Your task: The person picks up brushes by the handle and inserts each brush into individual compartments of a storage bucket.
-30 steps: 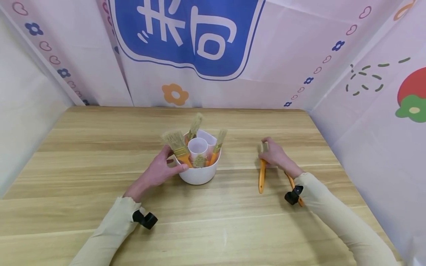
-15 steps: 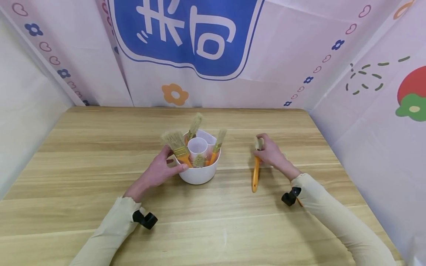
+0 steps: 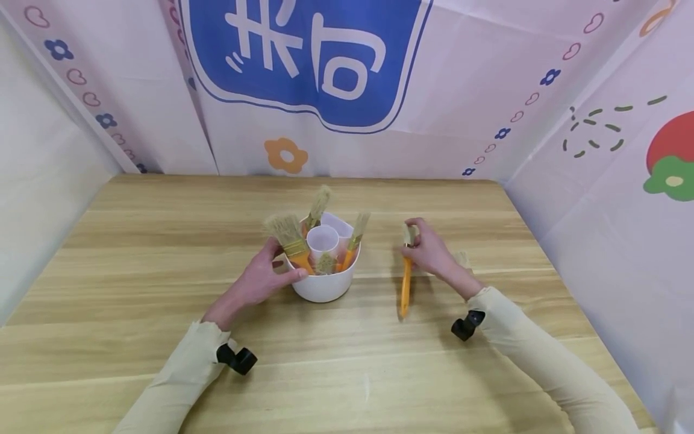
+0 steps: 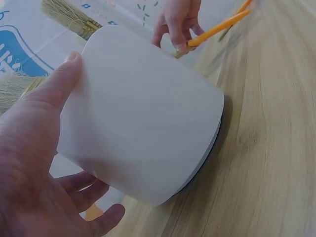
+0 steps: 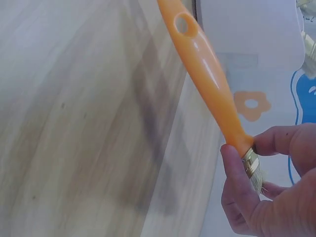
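Observation:
A white divided brush holder (image 3: 322, 290) stands on the table with a round cup (image 3: 323, 239) in its middle. Several paintbrushes stand in it bristles up, among them a wide one (image 3: 293, 241) at the left. My left hand (image 3: 256, 278) holds the holder's left side, its thumb (image 4: 61, 84) on the white wall in the left wrist view. Farther right, my right hand (image 3: 432, 250) pinches an orange-handled paintbrush (image 3: 405, 286) near its metal ferrule (image 5: 251, 162). That brush has its bristles up and its handle pointing down, lifted off the table in the right wrist view.
Another paintbrush (image 3: 462, 259) lies on the wooden table (image 3: 336, 374), mostly hidden behind the right forearm. A printed cloth wall (image 3: 347, 154) rises along the table's back edge, and another (image 3: 602, 199) borders the right side.
My right hand has moved left with the paintbrush, away from the brush lying on the table, and toward the holder. My left hand and the holder have stayed in place.

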Demonstrator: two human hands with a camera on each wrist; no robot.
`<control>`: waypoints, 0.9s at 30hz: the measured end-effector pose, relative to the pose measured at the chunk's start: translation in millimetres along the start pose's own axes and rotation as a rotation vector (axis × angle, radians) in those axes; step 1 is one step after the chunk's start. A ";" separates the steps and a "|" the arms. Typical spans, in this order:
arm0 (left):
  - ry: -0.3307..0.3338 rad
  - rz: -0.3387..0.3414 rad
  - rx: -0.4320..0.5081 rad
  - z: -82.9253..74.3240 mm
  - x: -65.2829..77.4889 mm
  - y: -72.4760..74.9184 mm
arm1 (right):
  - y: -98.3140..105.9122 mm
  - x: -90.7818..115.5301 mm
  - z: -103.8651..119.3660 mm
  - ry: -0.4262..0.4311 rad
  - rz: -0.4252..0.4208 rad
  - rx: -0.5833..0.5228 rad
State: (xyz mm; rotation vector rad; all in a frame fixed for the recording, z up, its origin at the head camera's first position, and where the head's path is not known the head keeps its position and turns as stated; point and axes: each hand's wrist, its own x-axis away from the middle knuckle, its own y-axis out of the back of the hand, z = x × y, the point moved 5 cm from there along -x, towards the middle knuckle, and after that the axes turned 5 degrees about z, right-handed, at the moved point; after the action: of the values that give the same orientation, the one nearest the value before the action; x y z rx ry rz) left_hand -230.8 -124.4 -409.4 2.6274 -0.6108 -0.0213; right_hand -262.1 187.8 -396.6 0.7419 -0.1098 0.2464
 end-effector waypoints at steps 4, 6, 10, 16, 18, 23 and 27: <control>0.010 0.007 -0.008 1.5 -0.2 -0.1 | -3.1 2.7 8.4 0.017 0.004 0.001; 0.015 0.008 -0.010 1.8 -0.5 -0.2 | -3.3 3.8 13.3 0.032 -0.008 0.013; 0.012 0.002 -0.010 1.7 -0.2 -0.4 | -4.2 6.3 21.4 0.044 -0.018 0.008; 0.011 0.000 -0.011 3.0 2.6 -2.1 | -7.3 10.4 28.7 0.057 -0.018 -0.033; 0.015 0.002 -0.011 3.8 2.7 -2.4 | -7.6 10.9 30.8 0.061 -0.027 -0.058; 0.022 0.007 -0.011 4.7 1.9 -1.4 | -5.7 10.5 36.9 0.098 -0.055 -0.113; 0.018 0.007 -0.010 3.0 1.1 -0.1 | -2.0 11.0 43.4 0.126 -0.083 -0.123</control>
State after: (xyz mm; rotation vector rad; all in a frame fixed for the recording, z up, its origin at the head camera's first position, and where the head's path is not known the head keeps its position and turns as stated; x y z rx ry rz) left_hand -230.1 -126.0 -412.0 2.6132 -0.6118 0.0010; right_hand -251.4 158.9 -364.1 0.6052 0.0249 0.2051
